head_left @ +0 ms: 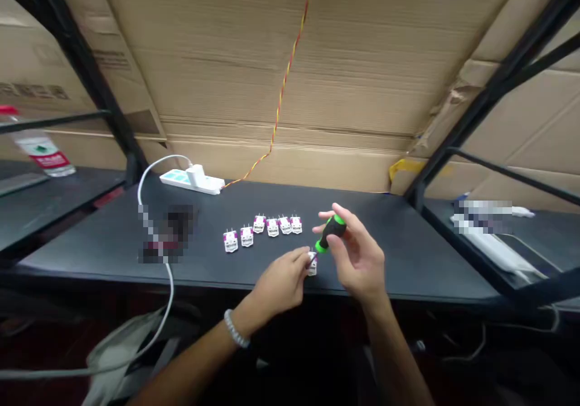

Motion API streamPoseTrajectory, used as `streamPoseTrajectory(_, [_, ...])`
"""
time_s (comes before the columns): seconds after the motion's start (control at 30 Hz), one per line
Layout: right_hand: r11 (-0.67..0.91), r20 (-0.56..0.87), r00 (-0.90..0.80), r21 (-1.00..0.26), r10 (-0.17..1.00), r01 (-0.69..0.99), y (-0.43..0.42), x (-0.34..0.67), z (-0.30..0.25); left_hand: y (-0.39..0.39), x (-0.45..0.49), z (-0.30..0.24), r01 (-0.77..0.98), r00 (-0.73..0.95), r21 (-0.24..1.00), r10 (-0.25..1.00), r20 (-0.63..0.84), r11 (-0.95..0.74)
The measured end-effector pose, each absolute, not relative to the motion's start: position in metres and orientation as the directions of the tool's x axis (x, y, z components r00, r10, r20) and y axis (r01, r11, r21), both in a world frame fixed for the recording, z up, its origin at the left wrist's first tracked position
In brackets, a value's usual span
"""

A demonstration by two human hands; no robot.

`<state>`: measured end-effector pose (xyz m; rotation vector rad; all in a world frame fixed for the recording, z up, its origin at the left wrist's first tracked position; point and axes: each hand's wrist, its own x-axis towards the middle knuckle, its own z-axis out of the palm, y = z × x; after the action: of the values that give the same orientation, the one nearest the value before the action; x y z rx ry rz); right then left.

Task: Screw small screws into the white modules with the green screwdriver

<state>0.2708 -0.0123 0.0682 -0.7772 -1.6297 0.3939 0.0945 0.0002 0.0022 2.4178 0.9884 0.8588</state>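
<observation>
My right hand (360, 255) is closed around the black and green handle of a screwdriver (334, 232), which tilts down to the left. Its tip meets a small white and purple plug adapter (312, 266) near the table's front edge. My left hand (281, 279) pinches that adapter from the left side, and its fingers cover part of it. Behind my hands, several like adapters (272, 227) lie in a loose, curved row with their metal pins pointing to the back.
A white power strip (211, 185) with a plugged-in charger (196, 175) sits at the back left of the black table (408, 261). Its white cable (171, 285) drops over the front edge. Black metal frames (437, 170) flank both sides. A water bottle (45, 152) stands far left.
</observation>
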Motion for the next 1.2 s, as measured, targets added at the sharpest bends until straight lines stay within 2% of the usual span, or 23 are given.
streamPoseTrajectory(0.2, [0.752,0.807,0.0,-0.55,0.59,0.364,-0.007,0.27,0.065,0.001,0.094,0.003,0.464,0.534,0.591,0.741,0.408,-0.66])
streamPoseTrajectory(0.43, [0.733,0.739,-0.092,-0.628,0.667,0.263,-0.013,0.273,0.067,0.0,0.097,0.005,0.443,0.53,0.61,0.741,0.412,-0.657])
streamPoseTrajectory(0.7, [0.76,0.799,-0.052,-0.547,0.6,0.351,-0.009,0.273,0.069,-0.001,0.099,0.003,0.458,0.493,0.632,0.77,0.405,-0.626])
streamPoseTrajectory(0.9, [0.74,0.733,-0.122,-0.64,0.669,0.208,-0.014,0.274,0.07,-0.002,0.103,0.003,0.501,0.475,0.628,0.796,0.376,-0.596])
streamPoseTrajectory(1.13, [0.754,0.788,-0.061,-0.561,0.613,0.342,-0.012,0.274,0.072,-0.001,0.104,0.002,0.516,0.465,0.623,0.803,0.373,-0.588])
streamPoseTrajectory(1.2, [0.76,0.786,-0.076,-0.562,0.614,0.326,-0.011,0.273,0.073,-0.001,0.105,0.002,0.519,0.46,0.623,0.806,0.373,-0.585])
